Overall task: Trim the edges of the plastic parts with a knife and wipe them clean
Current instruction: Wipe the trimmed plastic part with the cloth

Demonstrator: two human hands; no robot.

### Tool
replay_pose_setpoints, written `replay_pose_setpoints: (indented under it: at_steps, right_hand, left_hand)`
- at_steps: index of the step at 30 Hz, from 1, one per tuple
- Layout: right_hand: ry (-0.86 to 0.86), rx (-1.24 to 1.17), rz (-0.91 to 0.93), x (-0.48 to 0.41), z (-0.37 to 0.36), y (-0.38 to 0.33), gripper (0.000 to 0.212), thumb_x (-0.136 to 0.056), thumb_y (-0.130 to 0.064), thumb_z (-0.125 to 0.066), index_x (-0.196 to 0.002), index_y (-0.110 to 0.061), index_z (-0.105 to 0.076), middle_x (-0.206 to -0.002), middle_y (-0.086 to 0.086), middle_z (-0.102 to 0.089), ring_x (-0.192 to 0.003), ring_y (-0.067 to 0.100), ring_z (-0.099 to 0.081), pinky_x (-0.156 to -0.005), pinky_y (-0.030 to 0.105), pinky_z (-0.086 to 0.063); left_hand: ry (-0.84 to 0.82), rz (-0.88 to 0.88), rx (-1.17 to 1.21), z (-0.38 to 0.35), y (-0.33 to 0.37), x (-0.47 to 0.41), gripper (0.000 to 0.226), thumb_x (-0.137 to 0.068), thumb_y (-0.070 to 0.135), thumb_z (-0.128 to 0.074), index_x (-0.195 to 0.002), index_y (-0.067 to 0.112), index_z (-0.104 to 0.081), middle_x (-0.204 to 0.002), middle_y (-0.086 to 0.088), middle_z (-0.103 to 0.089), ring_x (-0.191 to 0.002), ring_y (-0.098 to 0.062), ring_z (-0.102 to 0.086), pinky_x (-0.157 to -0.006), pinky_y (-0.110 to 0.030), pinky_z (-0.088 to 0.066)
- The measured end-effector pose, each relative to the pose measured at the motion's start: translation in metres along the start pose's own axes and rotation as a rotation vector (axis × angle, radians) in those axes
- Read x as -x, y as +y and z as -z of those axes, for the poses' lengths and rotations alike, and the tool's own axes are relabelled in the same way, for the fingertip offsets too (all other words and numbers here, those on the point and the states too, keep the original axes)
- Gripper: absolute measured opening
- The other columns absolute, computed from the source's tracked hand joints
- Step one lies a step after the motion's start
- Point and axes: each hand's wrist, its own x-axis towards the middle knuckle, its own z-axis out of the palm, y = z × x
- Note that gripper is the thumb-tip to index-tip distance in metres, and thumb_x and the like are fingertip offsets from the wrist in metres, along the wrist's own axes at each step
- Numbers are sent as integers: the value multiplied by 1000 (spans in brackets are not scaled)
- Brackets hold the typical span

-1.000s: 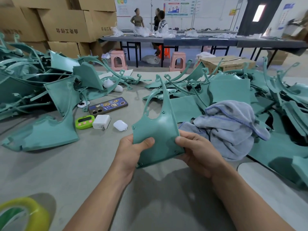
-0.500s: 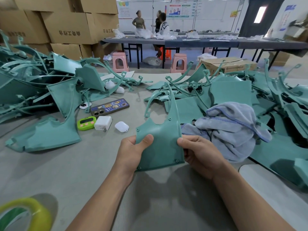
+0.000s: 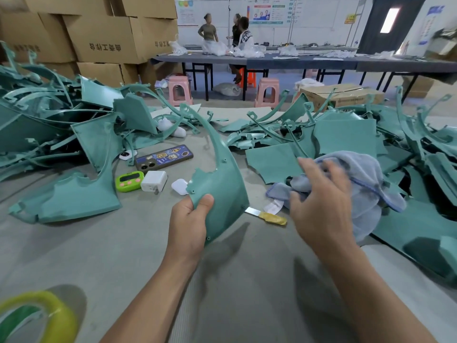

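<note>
Currently the teal plastic part (image 3: 220,184) is tilted up above the desk (image 3: 123,248), gripped at its lower corner by the left hand (image 3: 190,221), thumb on the front face, fingers behind. The knife (image 3: 268,216), yellow handle, lies flat on the desk just right of the part, untouched. The right hand (image 3: 321,201), fingers loosely spread & blurred, is at the grey-blue towel (image 3: 366,174); can't tell if it touches. Prob. the wipe step: next it must bunch a fold of towel, then rub along the part's edges w/ the left hand bracing.
</note>
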Motion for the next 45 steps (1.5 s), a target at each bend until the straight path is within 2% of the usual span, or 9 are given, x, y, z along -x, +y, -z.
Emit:
replay_pose_setpoints:
  at_steps: [5, 10, 13, 23, 29, 32, 36, 43, 45]
  right_hand:
    - [-308, 523, 11, -15, 6, 26, 48, -88, -20, -59, -135, -29, -58, -132, 2, -61, -128, 28, -44, -107, 43, -28]
    - [-77, -9, 205, -9, 22, -23, 24, -81, -21, -65, -101, -29, -76, -100, -4, -72, -94, 26, -57, -79, 34, -26]
    - [-236, -92, 348, 17, 3, -69, 21, -82, -17, -70, -98, -28, -74, -97, -7, -69, -92, 24, -59, -81, 38, -38]
    - [-217, -113, -83, -13, -44, -90, 11, -99, -29, -47, -94, -21, -51, -99, 5, -58, -93, 33, -56, -69, 39, -35]
    - [-334, -150, 419, 41, -31, -98, 23, -74, -13, -56, -96, -21, -61, -89, 1, -64, -82, 30, -63, -63, 35, -44]
    - [-173, -247, 9, 23, -32, -73, 18, -88, -10, -54, -102, -18, -63, -92, 6, -67, -88, 31, -61, -72, 39, -47]
    - [114, -444, -450, -2, -20, -41, 15, -99, -20, -55, -85, -17, -56, -66, -4, -56, -69, 21, -56, -64, 35, -42]
    - [-239, -634, -46, 18, -12, -59, 19, -89, -25, -67, -74, -17, -58, -66, -2, -59, -61, 2, -50, -57, 27, -44]
    - [-258, -620, -12, 24, -16, -67, 13, -91, -22, -65, -78, -24, -62, -70, -7, -64, -66, 6, -60, -60, 30, -48]
  left_hand:
    - [-83, 12, -19, 1, -4, -2, 26, -101, 9, -52, -112, 19, -74, -107, 3, -78, -99, -18, -74, -78, -31, -57]
    - [-140, 52, -10, -4, -9, -2, 33, -77, 13, -55, -98, 24, -78, -97, -3, -79, -86, -20, -73, -67, -26, -56]
    - [-197, 53, 142, -9, -10, -1, 28, -76, 17, -63, -101, 17, -77, -99, -12, -76, -88, -24, -70, -75, -35, -58]
    - [-68, 89, 153, -5, -2, 3, 32, -49, -2, -44, -76, -8, -60, -69, -17, -58, -64, -28, -51, -59, -33, -43]
    - [-85, 47, 220, 2, 1, -6, 29, -68, -7, -57, -78, 12, -77, -81, -10, -73, -72, -26, -68, -57, -28, -53]
    - [78, 37, 116, 2, 2, -5, 19, -55, 3, -53, -62, 15, -66, -64, -8, -57, -60, -21, -52, -53, -26, -40]
    - [264, 115, 247, 15, 9, -17, 28, -87, 19, -67, -61, 20, -77, -69, 0, -74, -56, -16, -69, -52, -24, -53]
    - [-143, 180, 1, -5, -9, -11, 38, -88, 36, -72, -123, 24, -70, -123, -3, -72, -110, -18, -70, -98, -41, -55]
    - [-189, 121, -37, -13, -11, -10, 24, -86, 35, -69, -106, 22, -75, -104, -1, -75, -97, -18, -70, -89, -35, -56]
